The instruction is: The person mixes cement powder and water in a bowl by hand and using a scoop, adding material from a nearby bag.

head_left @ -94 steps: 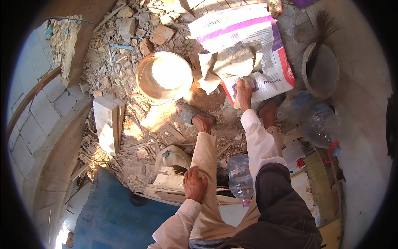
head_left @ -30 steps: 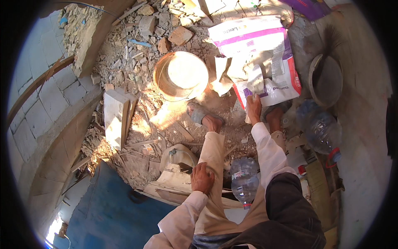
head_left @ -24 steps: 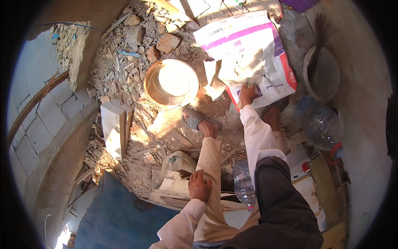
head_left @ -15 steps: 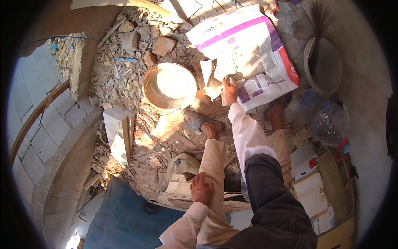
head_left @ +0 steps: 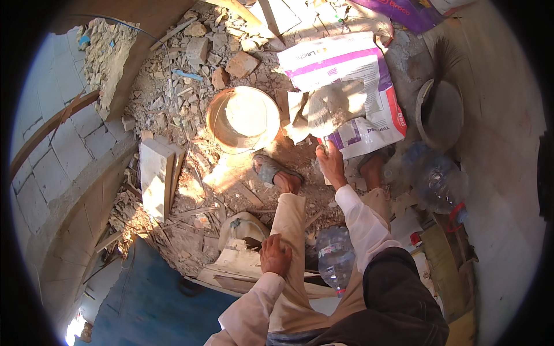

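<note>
My right hand (head_left: pixel 330 162) is closed round the handle of what looks like a trowel (head_left: pixel 330 112), its broad blade coated with grey powder. That blade lies over the torn opening of a white bag (head_left: pixel 375 130) with purple and red bands; where blade ends and powder begins is hard to tell. Torn paper flaps (head_left: pixel 298 118) stick out at the bag's left side. To the left stands a round bucket (head_left: pixel 216 130) with a thin wire handle, its inside bright with sunlight. My left hand (head_left: pixel 276 255) rests on my left leg, fingers spread and holding nothing.
Broken bricks and rubble (head_left: pixel 242 64) cover the ground beyond the bucket. A pale block (head_left: pixel 154 180) stands at left, a round pan (head_left: pixel 441 118) with a brush at right. Plastic bottles (head_left: pixel 435 179) lie near my legs. A blue panel (head_left: pixel 161 300) is at lower left.
My right hand has drawn back toward me and slightly right, and more of the grey blade shows over the bag. My left hand stays on my leg. The view has shifted slightly.
</note>
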Demonstrator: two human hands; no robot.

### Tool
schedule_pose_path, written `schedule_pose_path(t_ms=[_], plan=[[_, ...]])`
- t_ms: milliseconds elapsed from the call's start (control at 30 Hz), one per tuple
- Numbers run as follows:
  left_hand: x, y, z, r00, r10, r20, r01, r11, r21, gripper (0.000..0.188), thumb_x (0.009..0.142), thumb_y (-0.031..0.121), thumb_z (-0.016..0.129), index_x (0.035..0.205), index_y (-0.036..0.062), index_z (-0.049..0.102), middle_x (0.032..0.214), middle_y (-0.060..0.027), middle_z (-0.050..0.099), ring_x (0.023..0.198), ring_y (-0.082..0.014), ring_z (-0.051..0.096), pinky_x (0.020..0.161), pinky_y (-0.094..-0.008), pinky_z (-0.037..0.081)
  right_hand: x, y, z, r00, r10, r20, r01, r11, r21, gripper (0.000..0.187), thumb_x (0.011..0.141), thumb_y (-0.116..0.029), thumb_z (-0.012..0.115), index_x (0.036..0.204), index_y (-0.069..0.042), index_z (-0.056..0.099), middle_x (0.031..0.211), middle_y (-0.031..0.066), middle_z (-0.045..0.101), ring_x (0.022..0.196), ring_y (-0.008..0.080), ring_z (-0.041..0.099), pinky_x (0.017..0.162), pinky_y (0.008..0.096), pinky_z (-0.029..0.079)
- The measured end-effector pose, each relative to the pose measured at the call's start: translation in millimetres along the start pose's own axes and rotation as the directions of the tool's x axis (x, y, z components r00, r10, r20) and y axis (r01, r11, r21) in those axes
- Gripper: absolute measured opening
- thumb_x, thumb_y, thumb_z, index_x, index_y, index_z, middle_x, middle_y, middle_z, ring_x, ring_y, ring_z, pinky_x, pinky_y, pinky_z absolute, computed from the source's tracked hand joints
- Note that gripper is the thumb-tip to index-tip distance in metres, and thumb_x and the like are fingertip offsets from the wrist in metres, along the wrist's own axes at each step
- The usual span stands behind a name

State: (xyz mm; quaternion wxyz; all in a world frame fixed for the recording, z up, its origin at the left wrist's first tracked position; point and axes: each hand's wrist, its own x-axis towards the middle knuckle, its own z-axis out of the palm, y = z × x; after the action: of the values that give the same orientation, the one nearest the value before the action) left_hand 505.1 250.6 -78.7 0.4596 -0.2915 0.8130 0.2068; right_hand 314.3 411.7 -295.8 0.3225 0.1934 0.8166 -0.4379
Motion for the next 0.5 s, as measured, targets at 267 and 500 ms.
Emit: schedule_pose_path(t_ms=[267,500], plan=[[3,-2,-2,0.999,-0.025,0.025,0.026,0.999,-0.023,0.047,0.079,0.024,0.064,0.123,0.0102,0.054,0.128,-0.007,0.053,0.123,-0.0261,0.045,0.1,-0.0443,0.038,-3,-51,81,0.962,-0.112,0.25,0.143,0.984,-0.107,0.056,0.088,-0.039,0.058,0.124,0.004,0.053,0.115,0.0276,0.061,0.11,0.0427,0.056,0.098,0.0449,0.044],[5,-3,6,0.999,0.002,0.033,0.001,0.997,-0.078,0.046,0.081,0.025,0.062,0.124,0.0107,0.053,0.128,-0.007,0.053,0.124,-0.0261,0.046,0.101,-0.0448,0.038,38,-74,138,0.972,0.056,0.229,-0.003,0.974,-0.226,0.051,0.089,-0.035,0.053,0.125,0.001,0.051,0.116,0.0245,0.06,0.107,0.0385,0.058,0.095,0.0457,0.045]])
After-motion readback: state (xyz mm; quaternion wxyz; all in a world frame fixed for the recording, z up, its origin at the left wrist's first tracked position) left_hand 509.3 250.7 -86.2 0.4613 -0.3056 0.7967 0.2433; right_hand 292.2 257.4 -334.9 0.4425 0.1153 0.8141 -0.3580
